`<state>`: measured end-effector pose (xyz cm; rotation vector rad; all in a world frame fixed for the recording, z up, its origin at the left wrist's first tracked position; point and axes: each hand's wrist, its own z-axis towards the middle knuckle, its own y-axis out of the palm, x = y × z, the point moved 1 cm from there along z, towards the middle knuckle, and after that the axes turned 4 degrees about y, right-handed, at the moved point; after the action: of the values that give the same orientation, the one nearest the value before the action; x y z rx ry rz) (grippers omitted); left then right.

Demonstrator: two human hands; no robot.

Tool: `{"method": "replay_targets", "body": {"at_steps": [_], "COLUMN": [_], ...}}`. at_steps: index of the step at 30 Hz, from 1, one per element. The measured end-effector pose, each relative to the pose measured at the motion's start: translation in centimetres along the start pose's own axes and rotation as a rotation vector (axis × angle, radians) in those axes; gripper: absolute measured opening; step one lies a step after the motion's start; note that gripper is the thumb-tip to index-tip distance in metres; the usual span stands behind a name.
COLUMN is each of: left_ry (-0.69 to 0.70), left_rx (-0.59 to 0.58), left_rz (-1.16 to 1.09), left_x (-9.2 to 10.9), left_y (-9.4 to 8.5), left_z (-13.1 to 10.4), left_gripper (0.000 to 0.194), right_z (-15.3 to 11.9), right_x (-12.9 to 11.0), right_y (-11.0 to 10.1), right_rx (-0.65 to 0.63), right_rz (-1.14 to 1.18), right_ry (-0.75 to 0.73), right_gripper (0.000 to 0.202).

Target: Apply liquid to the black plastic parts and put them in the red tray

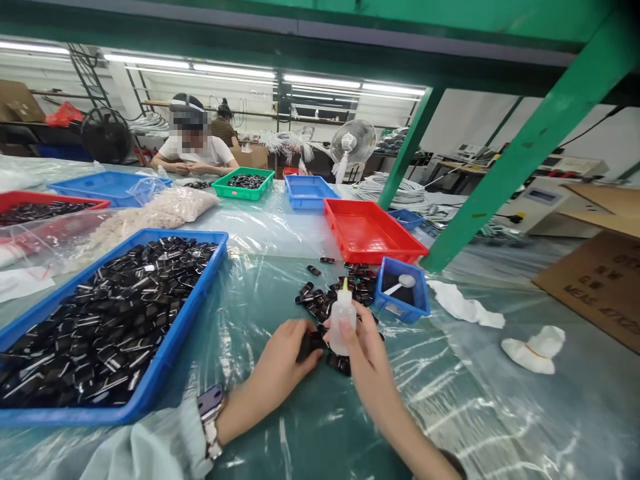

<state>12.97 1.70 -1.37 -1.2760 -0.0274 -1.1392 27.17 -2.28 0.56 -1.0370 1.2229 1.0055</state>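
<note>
My right hand [369,353] is wrapped round a translucent white squeeze bottle [343,320], held upright with its yellow nozzle tip pointing up. My left hand [280,363], with a watch on its wrist, has thumb and fingers closed on a small black plastic part [311,341], partly hidden by the fingers. Just beyond both hands lies a loose pile of similar black parts [320,303] on the plastic-covered table. Right beside the pile stands a small blue bin [424,303] holding dark contents and a white spoon [403,283].
At left is a large blue tray [220,257] full of black parts. A red tray [370,230], a blue tray [310,193] and a green tray [270,179] stand farther back. A green post [510,160] slants at right, near a cardboard box [595,287]. A person [200,150] sits opposite.
</note>
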Motion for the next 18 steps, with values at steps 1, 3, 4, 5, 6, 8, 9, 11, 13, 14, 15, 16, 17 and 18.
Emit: {"method": "replay_targets", "body": {"at_steps": [1, 3, 4, 5, 6, 8, 9, 11, 13, 14, 15, 16, 17, 18], "left_ry": [-0.012, -0.055, -0.082, -0.11, -0.133, -0.166, -0.178, -0.203, -0.227, -0.236, -0.243, -0.247, -0.248, -0.246], "left_rx": [0.004, 0.021, 0.033, 0.043, 0.048, 0.031, 0.016, -0.003, 0.002, 0.012, 0.025, 0.042, 0.065, 0.091], "left_rz": [-0.058, -0.148, -0.176, -0.195, -0.211, -0.242, -0.253, -0.26, -0.252, -0.249, -0.247, -0.245, -0.24, -0.234], "left_x": [-0.1, -0.4, -0.6, -0.8, -0.9, -1.1, -1.3, -1.5, -1.9, -2.0, -2.2, -2.3, -2.4, -2.5], "left_y": [-0.1, -0.7, -1.2, -1.7, -2.3, -3.5, -4.0, -4.9, -5.4, -5.6, -5.7, -5.7, -5.7, -5.7], "left_z": [-0.4, -1.5, -2.1, -2.7, -3.3, -4.4, -4.9, -5.5, -6.0, -6.2, -6.4, -6.6, -6.8, -7.1], "left_gripper": [0.015, 0.012, 0.011, 0.012, 0.014, 0.02, 0.024, 0.027, 0.028, 0.029, 0.03, 0.031, 0.032, 0.032], "right_z": [-0.2, -0.5, -0.6, -0.7, -0.8, -1.0, -1.1, -1.2, -1.4, -1.6, -1.7, -1.9, -2.1, -2.3], "right_x": [-0.1, -0.4, -0.4, -0.5, -0.5, -0.5, -0.4, -0.4, -0.4, -0.4, -0.5, -0.5, -0.5, -0.5], "right_y": [0.0, -0.1, -0.1, -0.2, -0.2, -0.3, -0.3, -0.3, -0.1, 0.1, 0.3, 0.5, 0.6, 0.7], "right_rx": [-0.016, -0.046, -0.057, -0.062, -0.062, -0.054, -0.05, -0.047, -0.057, -0.068, -0.074, -0.07, -0.058, -0.04], "right_rz": [0.002, 0.005, 0.006, 0.004, 0.001, -0.009, -0.015, -0.032, -0.057, -0.069, -0.085, -0.106, -0.132, -0.162], "right_ry": [0.004, 0.016, 0.022, 0.029, 0.035, 0.051, 0.058, 0.069, 0.077, 0.083, 0.088, 0.088, 0.081, 0.067], "right_gripper": [0.042, 0.043, 0.043, 0.044, 0.044, 0.043, 0.041, 0.036, 0.03, 0.028, 0.027, 0.027, 0.027, 0.027]}}
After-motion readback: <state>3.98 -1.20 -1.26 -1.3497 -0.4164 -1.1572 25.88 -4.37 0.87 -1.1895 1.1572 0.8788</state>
